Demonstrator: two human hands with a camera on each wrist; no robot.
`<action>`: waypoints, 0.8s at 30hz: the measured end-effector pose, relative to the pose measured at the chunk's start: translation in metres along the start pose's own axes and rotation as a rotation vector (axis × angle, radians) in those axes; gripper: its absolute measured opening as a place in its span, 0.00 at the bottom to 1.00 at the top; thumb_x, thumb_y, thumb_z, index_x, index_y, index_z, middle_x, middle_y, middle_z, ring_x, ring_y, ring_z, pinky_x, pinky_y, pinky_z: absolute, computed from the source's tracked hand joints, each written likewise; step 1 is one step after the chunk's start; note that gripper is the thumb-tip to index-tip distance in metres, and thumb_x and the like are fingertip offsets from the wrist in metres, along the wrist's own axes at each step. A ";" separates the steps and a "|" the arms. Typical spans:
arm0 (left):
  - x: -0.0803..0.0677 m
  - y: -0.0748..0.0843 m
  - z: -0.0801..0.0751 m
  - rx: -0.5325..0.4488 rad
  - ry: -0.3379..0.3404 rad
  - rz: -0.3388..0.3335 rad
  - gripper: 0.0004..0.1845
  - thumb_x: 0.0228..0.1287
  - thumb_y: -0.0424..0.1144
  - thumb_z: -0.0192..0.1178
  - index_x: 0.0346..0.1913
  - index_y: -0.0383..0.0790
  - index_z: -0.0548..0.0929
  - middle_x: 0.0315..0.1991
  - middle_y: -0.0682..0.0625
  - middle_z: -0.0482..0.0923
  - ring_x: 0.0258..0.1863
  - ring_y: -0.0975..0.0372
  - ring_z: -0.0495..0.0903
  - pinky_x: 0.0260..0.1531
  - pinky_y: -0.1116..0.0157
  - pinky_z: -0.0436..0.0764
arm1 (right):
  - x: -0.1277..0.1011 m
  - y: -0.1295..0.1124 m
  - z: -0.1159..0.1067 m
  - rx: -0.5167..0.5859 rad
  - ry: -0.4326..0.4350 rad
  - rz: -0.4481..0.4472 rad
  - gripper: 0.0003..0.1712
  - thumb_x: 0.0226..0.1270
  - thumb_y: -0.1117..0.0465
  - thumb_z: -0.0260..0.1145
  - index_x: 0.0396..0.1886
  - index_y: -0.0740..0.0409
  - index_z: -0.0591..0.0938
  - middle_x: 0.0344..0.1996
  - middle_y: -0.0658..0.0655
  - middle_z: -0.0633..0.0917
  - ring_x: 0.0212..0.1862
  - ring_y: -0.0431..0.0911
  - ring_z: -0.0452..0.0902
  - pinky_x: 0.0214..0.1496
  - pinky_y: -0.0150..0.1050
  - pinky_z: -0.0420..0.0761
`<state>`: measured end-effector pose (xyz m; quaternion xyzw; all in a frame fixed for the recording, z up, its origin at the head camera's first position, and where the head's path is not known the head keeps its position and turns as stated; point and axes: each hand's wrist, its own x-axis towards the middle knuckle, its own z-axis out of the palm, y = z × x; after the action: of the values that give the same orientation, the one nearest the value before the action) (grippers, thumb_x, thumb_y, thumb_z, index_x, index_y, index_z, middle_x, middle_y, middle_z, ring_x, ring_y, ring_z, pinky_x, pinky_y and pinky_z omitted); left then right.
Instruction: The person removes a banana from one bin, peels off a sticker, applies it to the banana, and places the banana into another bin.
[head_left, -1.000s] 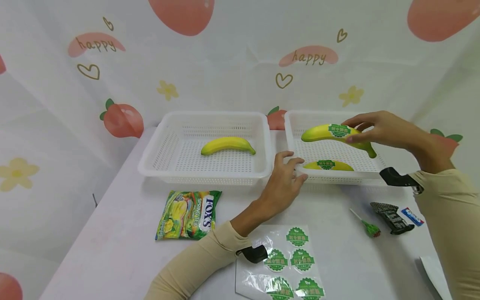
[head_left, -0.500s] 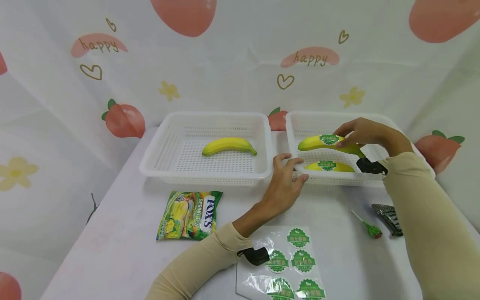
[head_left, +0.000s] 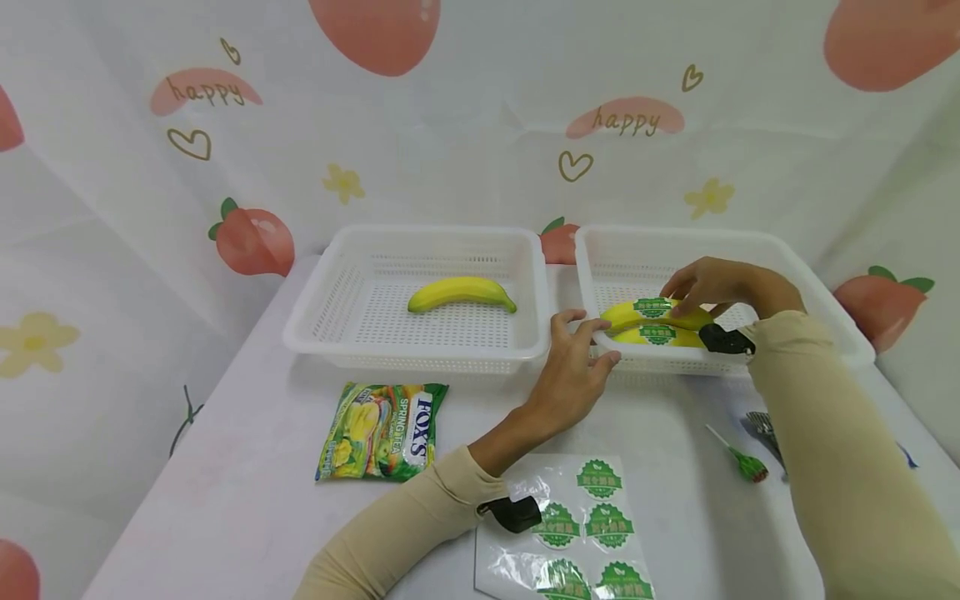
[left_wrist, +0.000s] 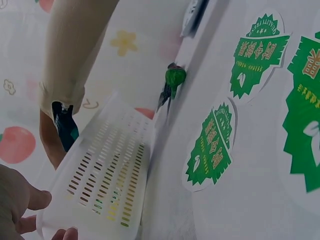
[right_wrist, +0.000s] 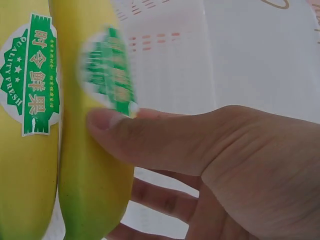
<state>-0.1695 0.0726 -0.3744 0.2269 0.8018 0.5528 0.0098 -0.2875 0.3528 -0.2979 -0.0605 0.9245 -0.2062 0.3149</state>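
In the head view my right hand (head_left: 723, 285) holds a yellow banana (head_left: 618, 315) bearing a green round sticker, low inside the right white plastic basket (head_left: 675, 239). A second stickered banana (head_left: 628, 337) lies alongside, nearer the front wall. In the right wrist view my thumb (right_wrist: 145, 142) presses on the held banana (right_wrist: 92, 180) just by its sticker, while fingers reach round its far side; the other banana (right_wrist: 25, 175) lies close against it. My left hand (head_left: 566, 379) grips the basket's front left corner, with fingertips and thumb at the rim.
A left white basket (head_left: 337, 344) contains one banana (head_left: 461, 292). In front lie a green and yellow FOX'S candy bag (head_left: 381, 433), a sheet of green stickers (head_left: 517, 558) and a lollipop (head_left: 746, 464). A dark wrapper (head_left: 763, 427) is partly hidden by the right sleeve.
My right hand has moved left and down, lowering the banana from above the right basket to beside the banana inside. The left hand stays at the basket's corner.
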 end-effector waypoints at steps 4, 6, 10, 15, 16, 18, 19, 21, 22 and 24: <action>-0.001 0.001 -0.001 0.017 -0.008 -0.004 0.24 0.79 0.37 0.62 0.72 0.36 0.75 0.77 0.42 0.53 0.50 0.58 0.79 0.51 0.77 0.80 | 0.002 0.002 0.001 0.041 -0.031 -0.002 0.35 0.75 0.61 0.69 0.74 0.71 0.69 0.71 0.81 0.69 0.69 0.75 0.71 0.62 0.67 0.79; -0.001 0.002 -0.001 0.020 -0.012 -0.004 0.24 0.79 0.37 0.62 0.73 0.36 0.75 0.78 0.42 0.52 0.50 0.58 0.79 0.51 0.77 0.80 | 0.002 0.003 0.001 0.056 -0.039 0.001 0.36 0.76 0.61 0.68 0.75 0.71 0.67 0.72 0.82 0.67 0.70 0.76 0.70 0.63 0.68 0.78; -0.002 0.003 -0.002 0.023 -0.012 -0.001 0.24 0.78 0.36 0.63 0.73 0.35 0.74 0.77 0.42 0.53 0.51 0.56 0.80 0.52 0.76 0.80 | 0.002 0.004 0.002 0.077 -0.029 -0.007 0.38 0.77 0.60 0.67 0.77 0.72 0.64 0.74 0.81 0.66 0.72 0.76 0.68 0.65 0.70 0.76; -0.002 0.002 -0.003 0.030 -0.013 0.004 0.25 0.78 0.36 0.63 0.73 0.35 0.74 0.77 0.41 0.53 0.50 0.57 0.79 0.52 0.76 0.80 | -0.001 0.005 0.005 0.073 0.001 -0.035 0.38 0.79 0.59 0.66 0.78 0.74 0.62 0.74 0.80 0.67 0.72 0.75 0.68 0.64 0.69 0.77; -0.002 0.002 -0.003 0.033 -0.012 0.007 0.25 0.78 0.36 0.63 0.73 0.35 0.74 0.77 0.41 0.53 0.50 0.57 0.79 0.51 0.76 0.80 | -0.003 0.004 0.006 0.065 0.012 -0.042 0.38 0.79 0.58 0.65 0.78 0.74 0.62 0.73 0.80 0.68 0.71 0.75 0.69 0.64 0.69 0.77; -0.002 0.001 -0.002 0.037 -0.012 0.014 0.25 0.78 0.36 0.63 0.72 0.35 0.75 0.77 0.41 0.53 0.49 0.57 0.79 0.51 0.76 0.80 | -0.006 0.002 0.007 0.048 0.037 -0.062 0.37 0.79 0.58 0.65 0.77 0.74 0.63 0.72 0.81 0.69 0.70 0.75 0.70 0.63 0.69 0.78; -0.001 0.001 -0.002 0.040 -0.011 0.019 0.25 0.78 0.36 0.63 0.72 0.35 0.75 0.77 0.41 0.53 0.49 0.57 0.79 0.50 0.76 0.80 | -0.009 0.000 0.008 0.035 0.054 -0.074 0.37 0.80 0.57 0.64 0.77 0.73 0.64 0.72 0.81 0.70 0.70 0.75 0.71 0.62 0.68 0.79; -0.001 0.000 -0.002 0.043 -0.013 0.024 0.25 0.78 0.36 0.64 0.72 0.35 0.75 0.77 0.40 0.53 0.48 0.58 0.79 0.50 0.76 0.80 | -0.016 -0.004 0.010 0.014 0.088 -0.104 0.36 0.80 0.57 0.64 0.76 0.73 0.65 0.70 0.80 0.72 0.68 0.74 0.74 0.61 0.67 0.81; -0.001 0.000 -0.002 0.042 -0.014 0.026 0.25 0.78 0.36 0.64 0.72 0.35 0.74 0.77 0.40 0.53 0.48 0.58 0.79 0.49 0.76 0.80 | -0.020 -0.007 0.011 0.004 0.108 -0.126 0.35 0.80 0.57 0.64 0.76 0.73 0.66 0.69 0.80 0.74 0.66 0.73 0.76 0.60 0.66 0.81; -0.001 0.000 -0.003 0.044 -0.014 0.030 0.25 0.78 0.36 0.64 0.73 0.35 0.74 0.77 0.40 0.53 0.48 0.58 0.78 0.49 0.76 0.79 | -0.029 -0.012 0.016 -0.012 0.157 -0.170 0.34 0.81 0.56 0.63 0.76 0.72 0.67 0.67 0.79 0.77 0.64 0.71 0.79 0.59 0.64 0.83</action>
<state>-0.1694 0.0695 -0.3740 0.2429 0.8103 0.5333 0.0023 -0.2549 0.3431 -0.2884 -0.1245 0.9391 -0.2305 0.2226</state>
